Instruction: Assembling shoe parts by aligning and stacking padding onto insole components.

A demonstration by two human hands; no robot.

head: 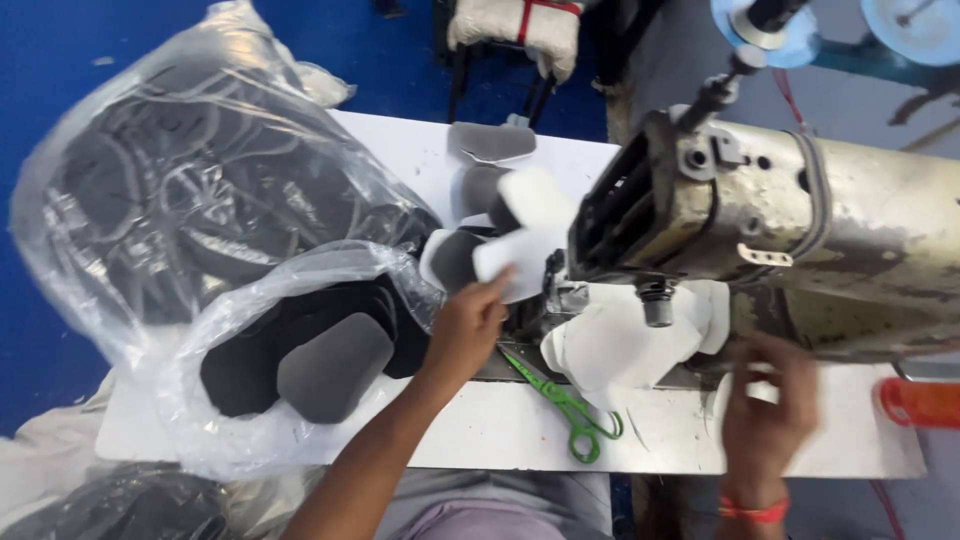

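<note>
Nearby, clear bag [300, 290] holds grey pads [333, 368]; left hand [467, 327] fingers grasping white piece [515, 262]; right hand [768, 400] blurred, unclear.

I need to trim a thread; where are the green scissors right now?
In the head view, the green scissors lie flat on the white table, between the left hand and right hand, just below the white fabric pieces.

Two clear plastic bags on the desk's left: large crinkled bag [190, 190] of dark pieces behind, smaller open bag [290, 350] of black and grey pads in front.
</note>
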